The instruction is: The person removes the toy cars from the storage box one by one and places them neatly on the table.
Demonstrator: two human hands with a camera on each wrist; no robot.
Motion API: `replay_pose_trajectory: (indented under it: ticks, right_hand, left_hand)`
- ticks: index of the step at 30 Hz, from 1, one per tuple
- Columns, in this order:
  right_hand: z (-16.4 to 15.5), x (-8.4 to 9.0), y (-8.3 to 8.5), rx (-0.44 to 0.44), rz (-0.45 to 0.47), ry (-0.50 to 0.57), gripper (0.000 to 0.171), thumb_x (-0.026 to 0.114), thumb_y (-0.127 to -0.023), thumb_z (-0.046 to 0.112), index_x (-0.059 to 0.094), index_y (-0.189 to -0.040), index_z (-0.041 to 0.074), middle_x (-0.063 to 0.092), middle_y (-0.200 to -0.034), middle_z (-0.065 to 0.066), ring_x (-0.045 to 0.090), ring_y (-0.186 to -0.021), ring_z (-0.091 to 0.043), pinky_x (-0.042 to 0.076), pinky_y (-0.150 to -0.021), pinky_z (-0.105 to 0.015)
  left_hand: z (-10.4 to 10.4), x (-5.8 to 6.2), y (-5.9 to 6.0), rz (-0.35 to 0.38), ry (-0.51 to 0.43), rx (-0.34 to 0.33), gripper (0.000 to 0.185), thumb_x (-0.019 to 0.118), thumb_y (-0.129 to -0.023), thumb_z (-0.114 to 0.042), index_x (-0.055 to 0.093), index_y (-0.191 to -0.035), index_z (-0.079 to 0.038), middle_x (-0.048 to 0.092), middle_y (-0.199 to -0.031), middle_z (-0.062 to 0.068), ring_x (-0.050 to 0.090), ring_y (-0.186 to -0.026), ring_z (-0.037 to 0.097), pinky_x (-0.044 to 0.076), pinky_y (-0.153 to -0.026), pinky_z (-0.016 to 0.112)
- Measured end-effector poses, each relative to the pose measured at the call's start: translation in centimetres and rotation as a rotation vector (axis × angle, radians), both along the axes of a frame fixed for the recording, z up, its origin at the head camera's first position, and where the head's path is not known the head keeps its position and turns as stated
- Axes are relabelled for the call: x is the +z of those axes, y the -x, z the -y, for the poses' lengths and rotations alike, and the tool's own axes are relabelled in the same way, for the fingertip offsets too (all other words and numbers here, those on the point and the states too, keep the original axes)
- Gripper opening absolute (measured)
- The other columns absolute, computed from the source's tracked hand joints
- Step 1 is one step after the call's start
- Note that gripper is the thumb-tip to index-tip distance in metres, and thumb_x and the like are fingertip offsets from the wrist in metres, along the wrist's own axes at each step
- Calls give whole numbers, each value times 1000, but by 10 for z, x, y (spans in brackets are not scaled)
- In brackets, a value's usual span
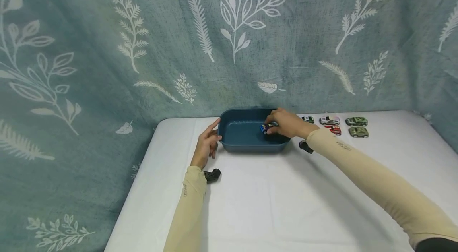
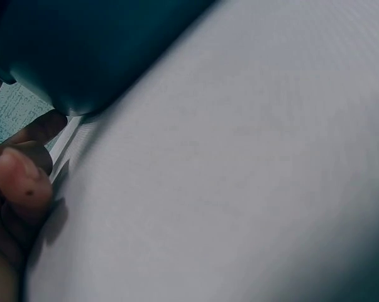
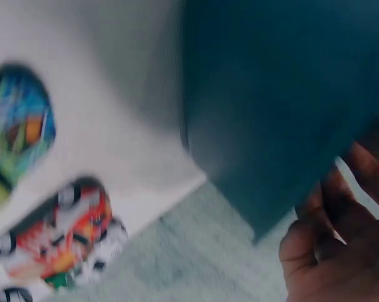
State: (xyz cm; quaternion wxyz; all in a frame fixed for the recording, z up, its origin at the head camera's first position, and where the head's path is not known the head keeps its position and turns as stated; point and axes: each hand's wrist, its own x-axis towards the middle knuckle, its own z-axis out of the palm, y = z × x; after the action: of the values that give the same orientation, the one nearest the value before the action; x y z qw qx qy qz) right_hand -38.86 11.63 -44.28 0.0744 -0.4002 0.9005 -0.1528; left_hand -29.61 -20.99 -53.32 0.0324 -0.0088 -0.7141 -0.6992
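Pinched small blue toy car [image 1: 265, 127] in right hand's [image 1: 285, 123] curled fingers over dark teal plastic tub [image 1: 243, 146]; left hand's [image 1: 206, 144] straight fingers against tub's side. Risked dropping car outside through loosened pinch.

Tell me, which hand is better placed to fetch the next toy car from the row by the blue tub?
Probably the right hand. It holds a small blue toy car over the dark blue plastic tub, and the row's red toy car lies on its side. The left hand rests at the tub's far edge.
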Motion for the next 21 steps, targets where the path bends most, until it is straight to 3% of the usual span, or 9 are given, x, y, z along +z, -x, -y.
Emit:
replay_pose_trajectory:
  ticks: [4,8,14,21]
  right_hand:
    - [-11,16,0,-21,-7,54,41,73,-100,24,70,-136,5,70,-132,-15,60,-124,-37,51,-103,-58]
    - [-28,31,-1,-17,-20,85,40,70,-102,22,69,-137,2,69,-133,-18,58,-126,-40,49,-104,-60]
    - [-67,44,-1,-34,-45,50,39,71,-102,19,68,-136,0,69,-131,-20,61,-123,-43,51,-100,-62]
    - [-115,45,3,-50,-53,-12,35,76,-98,15,70,-129,1,73,-120,-16,69,-106,-34,58,-88,-56]
  left_hand:
    - [0,0,0,12,3,0,66,63,-94,-13,57,-153,-43,51,-70,5,27,-43,11,36,-37,29]
    - [1,0,0,14,2,10,66,63,-94,-13,57,-152,-43,60,-95,12,29,-45,11,36,-38,29]
    - [2,-2,0,22,-5,7,66,64,-94,-13,58,-152,-44,65,-131,16,30,-47,11,37,-38,28]
    - [3,-2,0,25,-2,2,66,64,-93,-14,57,-152,-43,64,-137,19,30,-46,11,37,-38,28]
